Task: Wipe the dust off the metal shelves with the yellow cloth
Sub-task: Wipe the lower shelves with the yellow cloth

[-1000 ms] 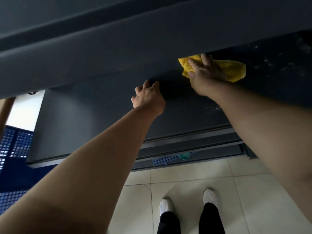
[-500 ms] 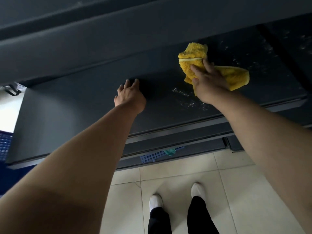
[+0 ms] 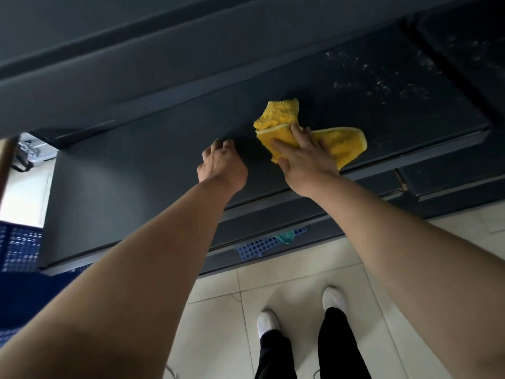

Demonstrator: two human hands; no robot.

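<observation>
A dark grey metal shelf runs across the view, with another shelf level above it. The crumpled yellow cloth lies flat on the shelf surface. My right hand presses down on the cloth with fingers spread over it. My left hand rests on the shelf just left of the cloth, fingers curled downward, holding nothing. White dust specks dot the shelf to the right of the cloth.
A lower shelf holds a blue perforated plastic piece with a green scrap. A blue perforated crate stands at the left. My feet in white shoes stand on beige floor tiles. A second shelf unit adjoins on the right.
My right hand has drawn the cloth toward the shelf's front edge and slightly left. My left hand stays beside it, fingers now more curled. More of the dusty right side shows.
</observation>
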